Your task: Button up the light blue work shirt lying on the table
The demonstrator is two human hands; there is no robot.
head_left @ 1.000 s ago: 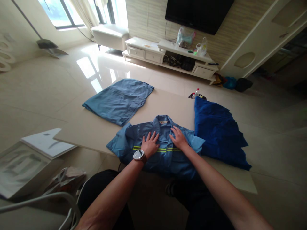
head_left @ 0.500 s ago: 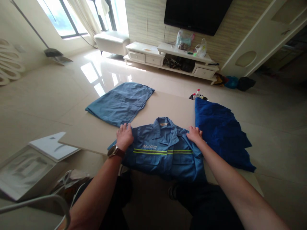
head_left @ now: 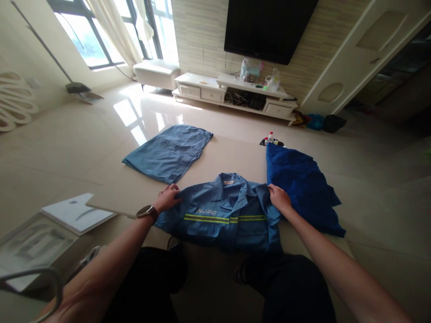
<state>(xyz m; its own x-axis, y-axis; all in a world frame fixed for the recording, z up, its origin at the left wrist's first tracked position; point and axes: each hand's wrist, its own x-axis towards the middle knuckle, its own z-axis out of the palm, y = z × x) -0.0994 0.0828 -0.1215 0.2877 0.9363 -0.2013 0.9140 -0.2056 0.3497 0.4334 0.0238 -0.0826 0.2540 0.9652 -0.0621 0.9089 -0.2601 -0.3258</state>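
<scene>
Pale board (head_left: 218, 157) spans the view above a glossy tiled floor (head_left: 60, 152). On its near edge lies a blue work shirt (head_left: 232, 229), collar pointing away from the person. The left hand (head_left: 167, 198) rests on the shirt's left-hand edge, its fingers slightly spread, and the right hand (head_left: 279, 198) rests at the opposite edge, its fingers close together. Whether either hand pinches cloth cannot be told.

Across the shirt's chest runs a yellow reflective stripe (head_left: 207, 219), and above it the letters "NJPG" can be read, though not surely. A small orange collar label (head_left: 229, 182) is too small to read. A wristwatch (head_left: 147, 211) circles the left wrist; its dial is unreadable.

Just beyond the left hand lies a folded, paler blue cloth (head_left: 167, 153). A darker blue garment (head_left: 301, 190) touches the shirt's far side, beside the right hand. Past it stands a small plastic bottle (head_left: 270, 138).

Further off are a white TV stand (head_left: 232, 94) holding plastic bags (head_left: 251, 70) and a wall-mounted TV (head_left: 269, 29), whose brand is unreadable. The person's dark-trousered knees (head_left: 289, 287) sit below the board.
</scene>
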